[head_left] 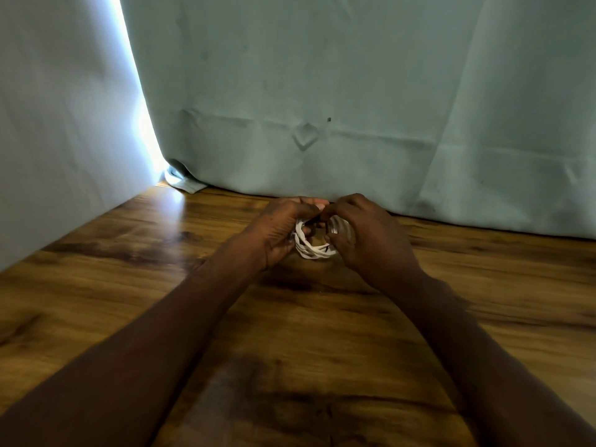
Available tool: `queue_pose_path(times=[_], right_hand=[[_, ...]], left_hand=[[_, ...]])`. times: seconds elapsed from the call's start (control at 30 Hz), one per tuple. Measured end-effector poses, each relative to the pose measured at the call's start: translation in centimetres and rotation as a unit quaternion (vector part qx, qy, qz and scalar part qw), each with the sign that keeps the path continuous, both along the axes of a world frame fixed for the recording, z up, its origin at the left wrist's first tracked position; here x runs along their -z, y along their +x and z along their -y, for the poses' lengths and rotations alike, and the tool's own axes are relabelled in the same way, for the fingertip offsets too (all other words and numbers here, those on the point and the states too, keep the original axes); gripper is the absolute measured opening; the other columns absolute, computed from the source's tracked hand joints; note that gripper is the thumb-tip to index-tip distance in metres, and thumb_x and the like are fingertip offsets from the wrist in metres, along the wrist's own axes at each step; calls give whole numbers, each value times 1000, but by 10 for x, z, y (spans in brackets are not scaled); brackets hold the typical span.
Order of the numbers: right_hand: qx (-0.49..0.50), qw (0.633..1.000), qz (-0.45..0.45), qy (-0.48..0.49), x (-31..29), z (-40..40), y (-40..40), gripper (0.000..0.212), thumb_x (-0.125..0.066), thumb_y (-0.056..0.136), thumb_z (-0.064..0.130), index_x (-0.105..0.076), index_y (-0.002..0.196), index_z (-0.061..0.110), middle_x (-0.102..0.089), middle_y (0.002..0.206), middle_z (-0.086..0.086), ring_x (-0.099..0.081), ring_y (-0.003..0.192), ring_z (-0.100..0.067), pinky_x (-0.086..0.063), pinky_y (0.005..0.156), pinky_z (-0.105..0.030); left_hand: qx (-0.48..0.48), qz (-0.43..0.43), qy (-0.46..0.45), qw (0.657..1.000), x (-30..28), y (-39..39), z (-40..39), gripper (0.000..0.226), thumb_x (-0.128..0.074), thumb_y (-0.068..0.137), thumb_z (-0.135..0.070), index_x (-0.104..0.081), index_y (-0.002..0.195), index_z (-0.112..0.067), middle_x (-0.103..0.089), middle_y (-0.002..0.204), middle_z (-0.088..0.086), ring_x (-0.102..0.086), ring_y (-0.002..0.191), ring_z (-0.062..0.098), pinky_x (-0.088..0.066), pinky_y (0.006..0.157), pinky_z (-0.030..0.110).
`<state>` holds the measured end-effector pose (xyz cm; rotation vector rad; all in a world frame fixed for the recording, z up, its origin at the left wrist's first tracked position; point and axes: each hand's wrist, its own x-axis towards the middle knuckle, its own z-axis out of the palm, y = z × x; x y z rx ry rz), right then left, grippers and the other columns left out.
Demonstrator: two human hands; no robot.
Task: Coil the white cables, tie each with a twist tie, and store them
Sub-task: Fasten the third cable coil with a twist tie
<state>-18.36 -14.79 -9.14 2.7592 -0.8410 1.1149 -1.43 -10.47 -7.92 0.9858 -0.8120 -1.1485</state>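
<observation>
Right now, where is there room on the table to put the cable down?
Bare wood table shows left of the left hand, out to the pale wall, and right of the right hand, along the green curtain. It is crowded only where both hands grip the coiled white cable.

Wood-grain table [135, 285]; curtain hem [185, 182] rests on far edge.

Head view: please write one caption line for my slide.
Both hands, left hand and right hand, hold a coiled white cable above a wooden table, working a dark twist tie at its top.
</observation>
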Motion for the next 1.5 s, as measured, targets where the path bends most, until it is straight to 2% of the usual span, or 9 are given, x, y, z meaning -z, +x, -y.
queue_pose_path(times=[0.23, 0.3, 0.37, 0.6, 0.77, 0.87, 0.97, 1.27, 1.5], right_hand=[[28, 986, 139, 91, 11, -4, 13, 27, -83, 81, 42, -68, 101, 29, -63, 104, 12, -59, 92, -3, -46, 76, -26], [-11, 981, 152, 119, 12, 0, 15, 14, -74, 89, 25, -71, 103, 25, -66, 105, 12, -59, 94, -1, -47, 82, -26], [-54, 972, 159, 162, 9, 0, 12, 25, -61, 92, 9, -75, 108, 21, -71, 109, 9, -62, 98, -2, -48, 85, -25], [-8, 1000, 19, 5, 3, -2, 6, 30, -72, 87, 13, -73, 111, 32, -59, 122, 7, -60, 106, -17, -54, 77, -36], [1, 999, 32, -37, 4, -4, 7, 23, -77, 86, 15, -77, 105, 28, -64, 109, 5, -59, 98, -18, -51, 70, -35], [-27, 969, 213, 124, 4, -5, 11, 14, -74, 88, 12, -79, 98, 21, -71, 94, 8, -67, 88, -13, -53, 75, -33], [-25, 899, 325, 292, 1, -3, 12, 11, -78, 87, 7, -80, 95, 14, -78, 88, 3, -74, 86, -12, -59, 80, -31], [-35, 829, 387, 402, -10, -1, 0, 5, -80, 85, 8, -81, 89, 11, -80, 83, -6, -76, 77, -18, -59, 72, -32], [-25, 863, 338, 375, -10, -1, -3, 16, -77, 89, 8, -78, 104, 12, -79, 87, -8, -78, 84, -20, -64, 82, -38]], left_hand=[[49, -28, 49, 997, 2, -1, 1, 22, -47, 101, 3, -67, 93, 2, -67, 77, 11, -62, 61, 12, -52, 54, 17], [58, -55, 59, 995, 1, -1, 0, 28, -41, 102, 3, -65, 89, 2, -67, 73, 11, -60, 54, 10, -50, 49, 14], [31, -71, 70, 994, -1, 0, -1, 29, -41, 102, 4, -65, 86, 3, -66, 73, 13, -62, 56, 13, -54, 49, 16], [61, 21, 54, 996, -1, -1, -6, 69, -38, 102, 7, -66, 40, -6, -61, 49, 5, -55, 35, 8, -43, 38, 14], [78, 0, 83, 994, 5, 4, 1, 29, -45, 86, 12, -68, 73, 1, -65, 70, 13, -65, 58, 18, -57, 58, 23], [59, 68, 27, 996, 13, -6, 6, 39, -50, 94, 10, -75, 70, -7, -65, 68, 8, -61, 60, 13, -50, 52, 17], [-23, 211, -29, 977, 19, -16, 6, 13, -63, 99, -9, -70, 101, 2, -65, 73, 10, -58, 58, 8, -42, 53, 18], [32, 352, -83, 932, 22, -11, 2, 20, -57, 104, -13, -55, 123, -4, -62, 85, 4, -55, 63, 2, -45, 59, 21], [63, 395, -158, 903, 24, -8, 0, 48, -67, 97, -11, -35, 130, -23, -71, 108, 11, -67, 81, 9, -51, 69, 29]])
